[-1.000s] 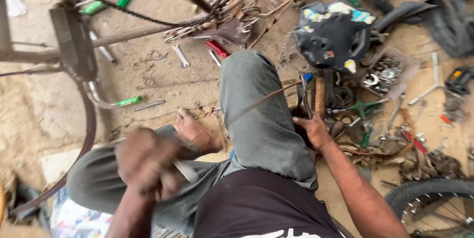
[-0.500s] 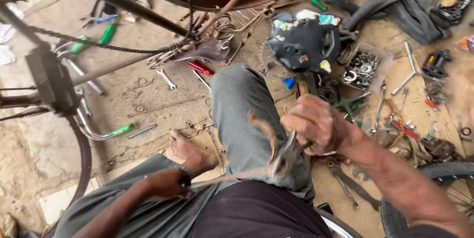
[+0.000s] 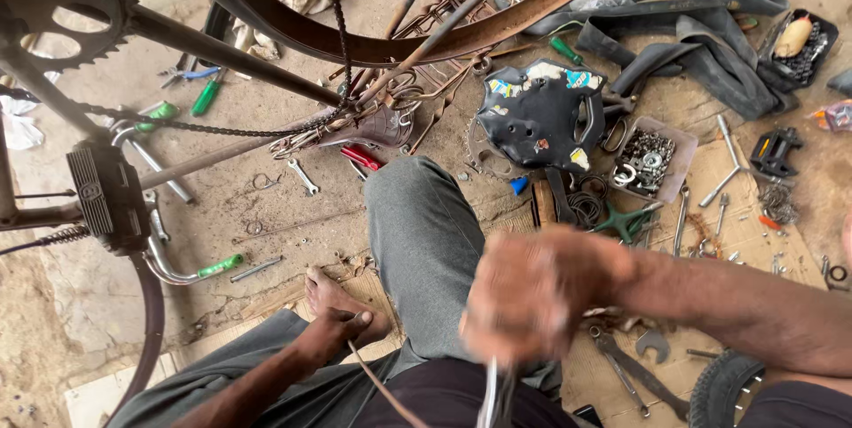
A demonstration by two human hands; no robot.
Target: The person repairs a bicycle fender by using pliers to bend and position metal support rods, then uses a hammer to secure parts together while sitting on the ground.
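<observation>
Gripping a thin wire (image 3: 377, 384), the left hand (image 3: 333, 335) sits by the bare foot (image 3: 342, 299) on the cardboard (image 3: 763, 215). Blurred, the right hand (image 3: 532, 299) is closed around slim metal rods (image 3: 493, 397) over the lap. Beyond the grey knee (image 3: 422, 215) lie a black saddle (image 3: 532, 117), a tray of washers (image 3: 652, 162) and spanners (image 3: 635, 370).

Rusty, rough metal on the bicycle rim (image 3: 426, 42), a dull greasy look on the chain (image 3: 222, 130), and a black ribbed plastic pedal (image 3: 108, 197) beside it. The black saddle (image 3: 537, 117) shines glossy with its cover peeling, while the inner tubes (image 3: 701, 37) are matt black rubber. Grey woven cloth on the trouser leg (image 3: 426, 250), and flat brown cardboard (image 3: 754, 206) over the dusty, gritty floor (image 3: 266, 215).
</observation>
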